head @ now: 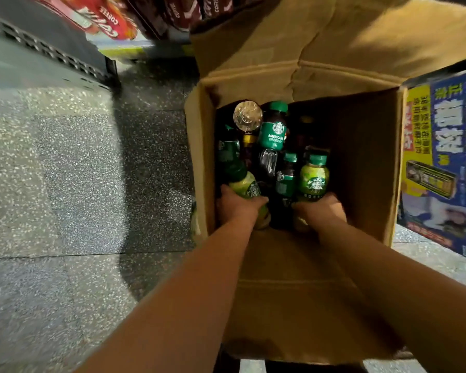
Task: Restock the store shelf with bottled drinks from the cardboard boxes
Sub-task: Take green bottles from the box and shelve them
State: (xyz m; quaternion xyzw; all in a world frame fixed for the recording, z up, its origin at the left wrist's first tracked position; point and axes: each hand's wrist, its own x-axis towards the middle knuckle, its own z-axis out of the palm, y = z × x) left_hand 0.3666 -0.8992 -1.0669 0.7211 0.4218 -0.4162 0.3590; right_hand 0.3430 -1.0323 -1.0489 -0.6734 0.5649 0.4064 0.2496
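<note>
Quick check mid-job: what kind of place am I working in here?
Most likely a shop aisle during restocking. An open cardboard box of bottled coffee drinks sits on a speckled floor, with a low shelf and packaged coffee goods beside it.

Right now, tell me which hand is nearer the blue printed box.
Right. The right hand grips a light-green bottle on the carton's side toward the blue printed box; the left hand holds another bottle across the carton.
</note>
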